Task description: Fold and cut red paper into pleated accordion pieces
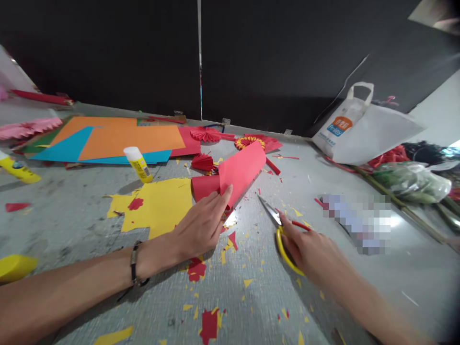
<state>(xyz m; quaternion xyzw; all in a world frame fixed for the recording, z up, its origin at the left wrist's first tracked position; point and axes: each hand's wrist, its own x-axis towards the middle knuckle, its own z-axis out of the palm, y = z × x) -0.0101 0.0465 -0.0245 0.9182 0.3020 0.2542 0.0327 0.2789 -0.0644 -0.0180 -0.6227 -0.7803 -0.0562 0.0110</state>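
Note:
A red paper sheet, curved and slanting up from the table, is pinched at its lower left edge by my left hand. The index finger lies along its face, and the thumb is hidden. Just left of it, a darker red roll of paper sits behind my fingers. Yellow paper with ragged cut edges lies beside my left wrist. My right hand is closed around yellow-handled scissors, their blades pointing away toward the red sheet. The blades look nearly closed and are apart from the paper.
A glue stick stands tilted behind the yellow paper. Orange sheets and blue sheets are stacked at the back left. Red paper fans lie behind. A white bag stands back right. Paper scraps litter the table.

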